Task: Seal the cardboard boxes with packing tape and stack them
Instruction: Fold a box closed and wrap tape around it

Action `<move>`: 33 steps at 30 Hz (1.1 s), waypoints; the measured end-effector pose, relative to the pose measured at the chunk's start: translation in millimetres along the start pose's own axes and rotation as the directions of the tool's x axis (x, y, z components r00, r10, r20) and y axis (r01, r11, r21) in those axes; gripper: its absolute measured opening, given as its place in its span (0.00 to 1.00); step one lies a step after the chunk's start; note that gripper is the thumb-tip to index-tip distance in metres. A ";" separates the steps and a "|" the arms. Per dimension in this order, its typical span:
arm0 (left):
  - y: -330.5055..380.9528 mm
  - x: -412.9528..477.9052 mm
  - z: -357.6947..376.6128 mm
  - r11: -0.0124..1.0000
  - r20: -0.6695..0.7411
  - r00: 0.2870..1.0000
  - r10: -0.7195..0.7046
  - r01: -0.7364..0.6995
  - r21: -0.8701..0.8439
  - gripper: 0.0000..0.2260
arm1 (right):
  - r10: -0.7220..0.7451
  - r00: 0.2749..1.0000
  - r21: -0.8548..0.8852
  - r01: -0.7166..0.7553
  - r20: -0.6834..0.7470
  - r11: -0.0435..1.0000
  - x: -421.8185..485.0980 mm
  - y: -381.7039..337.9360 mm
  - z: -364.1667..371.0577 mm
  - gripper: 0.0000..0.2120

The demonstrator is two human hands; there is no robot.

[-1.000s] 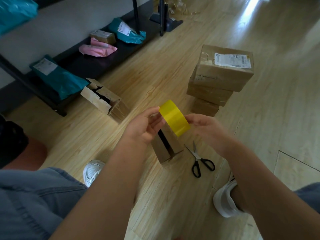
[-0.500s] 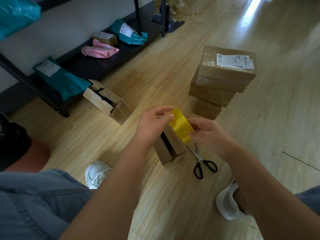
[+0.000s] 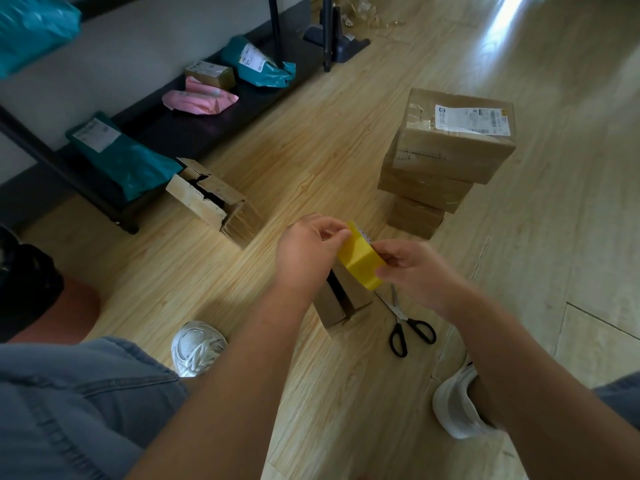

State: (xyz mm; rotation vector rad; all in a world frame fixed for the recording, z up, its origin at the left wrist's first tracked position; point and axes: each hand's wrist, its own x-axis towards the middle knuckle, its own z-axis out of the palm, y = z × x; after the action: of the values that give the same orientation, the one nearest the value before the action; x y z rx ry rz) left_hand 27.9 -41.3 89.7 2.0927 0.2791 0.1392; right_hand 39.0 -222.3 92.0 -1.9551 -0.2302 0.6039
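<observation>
At the far left, teal mailer bags point(image 3: 117, 161) are kept on a low black shelf point(image 3: 207, 129), clear of the working area. Just right of it, an unsealed cardboard box point(image 3: 214, 202) is left lying on its side on the wooden floor point(image 3: 311, 150) with its flaps gaping, apparently set within reach until its turn comes.

In the near centre, a yellow roll of packing tape point(image 3: 362, 263) is held up between both hands. Its upper edge is pinched by the curled fingertips of the left hand point(image 3: 308, 251), probably so that the free end can be picked loose; whether that end is already lifted cannot be told from this view. Directly beneath the roll a small open box point(image 3: 329, 308) is stood on the floor, so that tape can be drawn straight down onto its seam. The roll's lower right side is grasped by the right hand point(image 3: 412, 271), which steadies it against the picking.

Black-handled scissors point(image 3: 401, 317) are laid just right of the small box, ready for cutting. Farther right, a stack of three sealed boxes point(image 3: 436, 174) is built, the largest on top.
</observation>
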 end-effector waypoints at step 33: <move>8.3 9.0 -19.2 0.987 0.521 0.853 0.027 0.058 -0.147 0.05 | 0.171 0.985 -0.110 -0.170 0.003 0.979 19.1 10.2 -13.1 0.32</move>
State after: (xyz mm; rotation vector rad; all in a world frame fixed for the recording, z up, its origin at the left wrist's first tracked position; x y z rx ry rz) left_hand 33.7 -27.2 106.5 1.8840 -0.0474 -0.4073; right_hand 61.0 -229.3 81.6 -2.0919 -0.1056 0.7287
